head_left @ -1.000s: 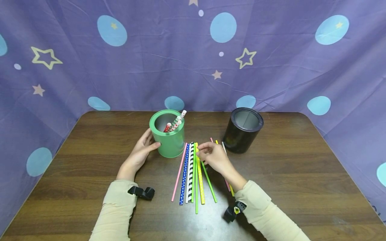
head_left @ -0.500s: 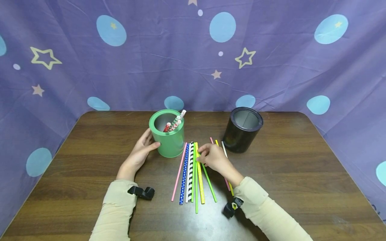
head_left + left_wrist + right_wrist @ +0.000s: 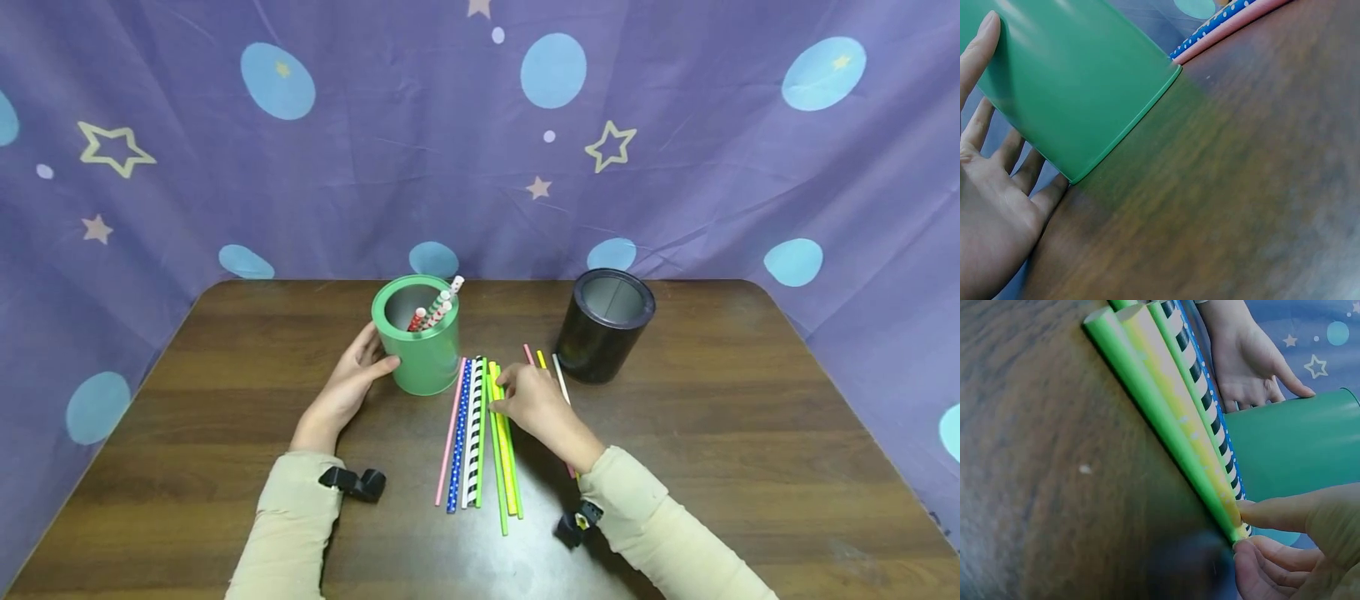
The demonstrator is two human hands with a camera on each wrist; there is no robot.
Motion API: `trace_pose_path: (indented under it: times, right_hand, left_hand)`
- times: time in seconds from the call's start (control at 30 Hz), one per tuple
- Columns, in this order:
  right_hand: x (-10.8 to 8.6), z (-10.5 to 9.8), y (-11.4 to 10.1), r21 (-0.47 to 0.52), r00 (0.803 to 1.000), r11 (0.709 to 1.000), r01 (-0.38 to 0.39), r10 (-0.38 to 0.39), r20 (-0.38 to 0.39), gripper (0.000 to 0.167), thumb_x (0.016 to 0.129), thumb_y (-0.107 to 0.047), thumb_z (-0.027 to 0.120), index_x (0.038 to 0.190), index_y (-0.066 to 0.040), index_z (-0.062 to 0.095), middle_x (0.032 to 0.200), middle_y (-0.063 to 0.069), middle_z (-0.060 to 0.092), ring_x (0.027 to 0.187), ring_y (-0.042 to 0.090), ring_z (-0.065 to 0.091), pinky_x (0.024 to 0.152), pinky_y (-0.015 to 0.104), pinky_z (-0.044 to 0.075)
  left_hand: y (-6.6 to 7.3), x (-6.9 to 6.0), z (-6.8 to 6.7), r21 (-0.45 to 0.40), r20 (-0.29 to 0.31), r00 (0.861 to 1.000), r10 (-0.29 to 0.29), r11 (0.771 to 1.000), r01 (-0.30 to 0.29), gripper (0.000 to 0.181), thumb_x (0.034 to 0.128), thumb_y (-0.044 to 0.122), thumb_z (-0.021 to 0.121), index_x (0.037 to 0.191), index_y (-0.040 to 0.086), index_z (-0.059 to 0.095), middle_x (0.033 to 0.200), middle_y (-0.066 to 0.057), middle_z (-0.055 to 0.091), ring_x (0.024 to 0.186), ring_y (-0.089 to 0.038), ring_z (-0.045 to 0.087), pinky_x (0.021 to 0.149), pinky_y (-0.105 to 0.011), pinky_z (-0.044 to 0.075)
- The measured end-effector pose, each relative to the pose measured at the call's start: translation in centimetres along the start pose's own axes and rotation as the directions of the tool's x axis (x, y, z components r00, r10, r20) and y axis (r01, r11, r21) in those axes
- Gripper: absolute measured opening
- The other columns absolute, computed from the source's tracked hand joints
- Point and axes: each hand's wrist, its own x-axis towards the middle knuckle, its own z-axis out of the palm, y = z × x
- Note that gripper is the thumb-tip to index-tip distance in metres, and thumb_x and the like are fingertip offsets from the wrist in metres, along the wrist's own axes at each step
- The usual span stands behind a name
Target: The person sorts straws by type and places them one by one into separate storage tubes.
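Note:
A green can (image 3: 426,367) stands upright with several patterned straws leaning inside it. My left hand (image 3: 341,392) holds its left side, the thumb (image 3: 979,53) on the near wall and the other fingers behind. To the can's right, straws lie side by side: pink (image 3: 450,442), blue dotted (image 3: 458,450), black-and-white striped (image 3: 475,433), green, and yellow (image 3: 506,458) between two green ones. With thumb and fingertips, my right hand (image 3: 540,404) pinches the far part of the yellow straw and the green straw (image 3: 1160,431) beside it; whether the other green one is also gripped, I cannot tell.
At the back right stands a black can (image 3: 600,342). Pink, yellow and white (image 3: 561,379) straws lie partly under my right hand and forearm. The brown table (image 3: 750,433) ends at a curtain (image 3: 675,200) with stars and ovals.
The near ends of the right-hand green straw and a middle green straw have swung in close beside the yellow one. My right hand has shifted slightly right and nearer; my left hand remains on the can.

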Motion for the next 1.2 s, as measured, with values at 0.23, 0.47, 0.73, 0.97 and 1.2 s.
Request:
trace_pose_path:
  times: [0.23,0.47,0.73,0.97,1.2]
  right_hand:
    - [0.2,-0.4,0.4,-0.028,0.999,0.999,-0.033,0.033,0.019,0.023,0.076,-0.012,0.086,0.092,-0.002,0.074,0.07,0.0,0.063,0.062,0.013,0.054,0.06,0.028,0.047]
    - [0.3,-0.6,0.5,-0.115,0.999,0.993,-0.033,0.037,0.032,0.012,0.078,-0.018,0.084,0.079,-0.008,0.077,0.07,-0.001,0.066,0.058,0.014,0.05,0.056,0.029,0.045]
    - [0.3,-0.8,0.5,-0.099,0.997,0.995,-0.029,0.035,0.063,0.027,0.077,-0.014,0.074,0.052,-0.013,0.062,0.05,-0.009,0.043,0.05,0.01,0.039,0.05,0.027,0.034]
    - [0.3,-1.8,1.4,0.091,0.987,0.987,-0.129,0.119,0.113,0.014,0.08,-0.015,0.071,0.068,-0.009,0.072,0.055,-0.005,0.055,0.051,0.009,0.048,0.052,0.024,0.042]
    - [0.4,-2.9,1.7,0.274,0.973,0.941,-0.198,0.156,0.168,0.013,0.086,-0.014,0.07,0.08,-0.002,0.07,0.06,0.004,0.062,0.054,0.013,0.06,0.055,0.027,0.053]
  left_hand:
    - [0.0,0.2,0.0,0.005,-0.002,1.0,-0.003,1.0,0.003,0.079,0.0945,0.001,0.061,0.159,0.006,0.014,0.164,-0.013,0.014,0.149,-0.028,0.012,0.119,-0.05,0.008]
    - [-0.1,0.4,0.1,-0.009,0.002,1.0,0.003,1.0,-0.003,0.081,0.0941,0.004,0.063,0.159,0.007,0.015,0.163,-0.013,0.015,0.15,-0.026,0.011,0.119,-0.049,0.008]
    - [-0.1,0.0,-0.2,-0.002,-0.006,1.0,0.005,1.0,-0.005,0.08,0.094,0.002,0.063,0.158,0.006,0.015,0.163,-0.013,0.016,0.149,-0.026,0.012,0.119,-0.048,0.009]
    - [-0.2,-0.1,-0.2,0.011,-0.018,1.0,0.021,1.0,-0.02,0.079,0.0936,-0.003,0.059,0.158,0.004,0.015,0.163,-0.014,0.016,0.148,-0.029,0.015,0.119,-0.048,0.01]
    - [-0.2,0.2,0.0,0.015,-0.009,1.0,0.018,1.0,-0.018,0.079,0.0936,-0.001,0.06,0.158,0.005,0.014,0.163,-0.014,0.016,0.148,-0.028,0.014,0.119,-0.048,0.009]
